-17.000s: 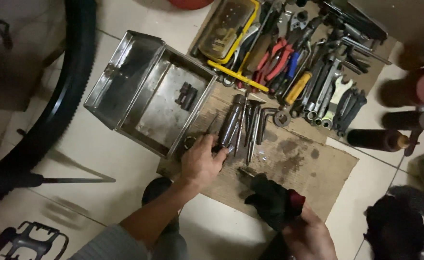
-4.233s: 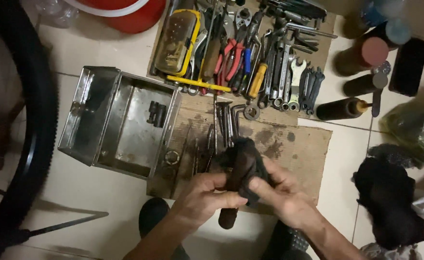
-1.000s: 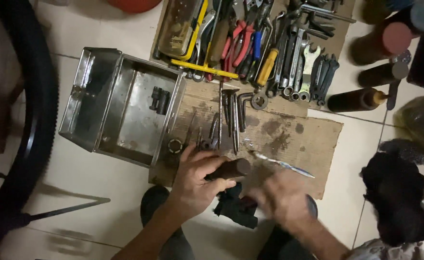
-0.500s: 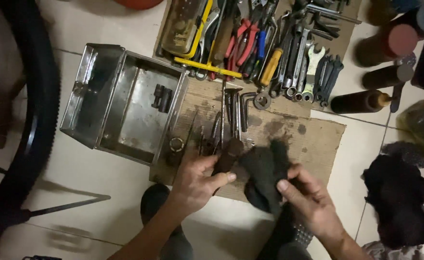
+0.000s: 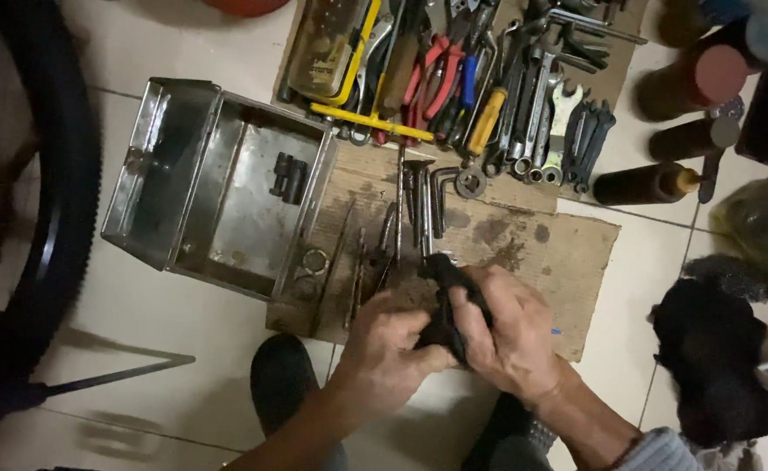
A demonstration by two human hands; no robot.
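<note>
Metal box, lid open, sits on the tile floor left of the cardboard. Inside the box: one small dark part near the middle; the rest of the tray is bare metal. The box's right wall touches the cardboard's left edge.

Upper cardboard is crowded with tools: yellow bar, red pliers, orange-handled driver, row of wrenches. Thin rods and bits lie loose on the cardboard just above the hands. Bare cardboard lies right of the hands, towards its right edge. Bottles stand off the right edge; a tyre curves along the left; a black cloth heap lies at lower right.

Dark rag is bunched, blackened, at the cardboard's lower edge between both hands. Left hand has fingers curled closed on the rag from below; right hand has fingers wrapped over its top. What the rag covers cannot be told.
</note>
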